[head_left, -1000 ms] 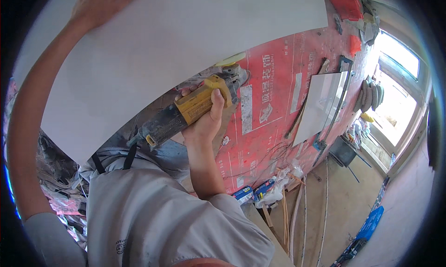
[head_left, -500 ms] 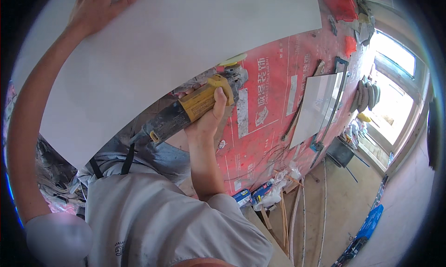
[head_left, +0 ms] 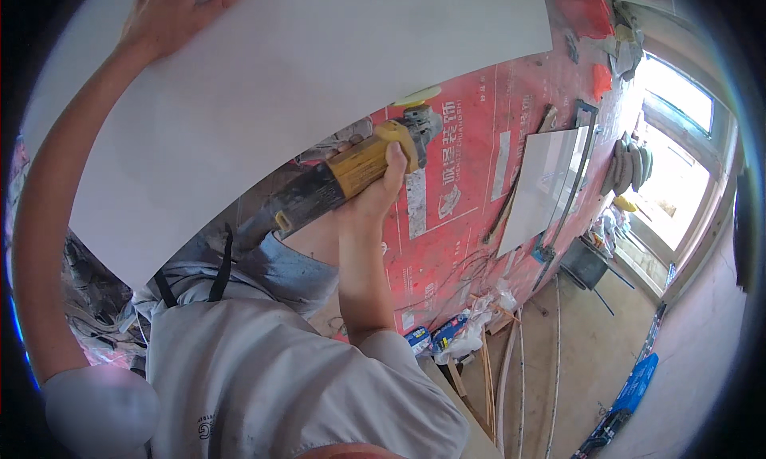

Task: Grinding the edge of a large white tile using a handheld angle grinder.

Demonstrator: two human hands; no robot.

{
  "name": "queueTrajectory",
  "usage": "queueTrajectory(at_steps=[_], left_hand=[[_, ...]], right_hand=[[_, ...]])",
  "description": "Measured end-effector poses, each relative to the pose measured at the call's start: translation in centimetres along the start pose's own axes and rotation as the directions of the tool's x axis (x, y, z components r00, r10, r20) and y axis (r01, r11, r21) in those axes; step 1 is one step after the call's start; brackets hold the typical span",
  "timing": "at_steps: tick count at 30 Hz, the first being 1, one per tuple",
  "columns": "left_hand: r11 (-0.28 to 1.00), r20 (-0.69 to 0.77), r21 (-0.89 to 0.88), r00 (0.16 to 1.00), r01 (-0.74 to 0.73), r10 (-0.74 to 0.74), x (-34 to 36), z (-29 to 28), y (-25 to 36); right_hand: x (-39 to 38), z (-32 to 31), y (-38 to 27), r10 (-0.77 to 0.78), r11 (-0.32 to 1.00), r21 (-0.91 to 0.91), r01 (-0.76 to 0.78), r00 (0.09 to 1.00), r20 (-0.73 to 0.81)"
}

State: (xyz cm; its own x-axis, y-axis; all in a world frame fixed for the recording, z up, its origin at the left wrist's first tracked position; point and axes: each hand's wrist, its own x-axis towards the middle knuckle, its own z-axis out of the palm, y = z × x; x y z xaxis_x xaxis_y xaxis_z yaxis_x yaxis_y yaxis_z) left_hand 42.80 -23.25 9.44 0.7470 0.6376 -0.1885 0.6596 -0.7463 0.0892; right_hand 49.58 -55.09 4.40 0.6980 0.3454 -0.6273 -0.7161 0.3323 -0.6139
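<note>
My left hand (head_left: 171, 16) lies on a large white panel (head_left: 335, 52) at the upper left, fingers apart and thumb stretched out. My right hand (head_left: 371, 191) is wrapped round a worn yellow-and-black angle grinder (head_left: 355, 164), thumb on the yellow body. The grinder's metal head points up and right, just below the panel's curved-looking edge, beside a pale yellow disc (head_left: 411, 100); whether the disc is attached I cannot tell. Beneath them is a surface covered in printed red sheeting (head_left: 451, 259). My bare leg and grey clothes show below the tool.
On the red surface lie a smaller white tile (head_left: 531, 195), dark strips and red scraps (head_left: 590, 12). Blue packages (head_left: 447, 331), long strips and a blue-and-black tool (head_left: 638, 379) are at the lower right, on or near the floor (head_left: 594, 347). A bright window (head_left: 678, 96) is at right.
The grinder in my right hand has moved up and to the right along the panel's edge. My left hand has shifted only slightly on the panel.
</note>
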Motion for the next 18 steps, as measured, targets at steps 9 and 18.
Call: queueTrajectory(at_steps=[9,18], left_hand=[[0.999,-0.067,0.008,0.997,-0.039,0.04,-0.2,0.4,-0.4],[0.998,-0.031,-0.057,0.999,-0.027,0.025,-0.3,-0.1,-0.3]], right_hand=[[-0.1,0.5,-0.3,-0.018,0.999,-0.037,0.017,1.0,-0.026],[-1.5,0.3,0.9,-0.001,1.0,-0.023,-0.001,0.997,-0.08]])
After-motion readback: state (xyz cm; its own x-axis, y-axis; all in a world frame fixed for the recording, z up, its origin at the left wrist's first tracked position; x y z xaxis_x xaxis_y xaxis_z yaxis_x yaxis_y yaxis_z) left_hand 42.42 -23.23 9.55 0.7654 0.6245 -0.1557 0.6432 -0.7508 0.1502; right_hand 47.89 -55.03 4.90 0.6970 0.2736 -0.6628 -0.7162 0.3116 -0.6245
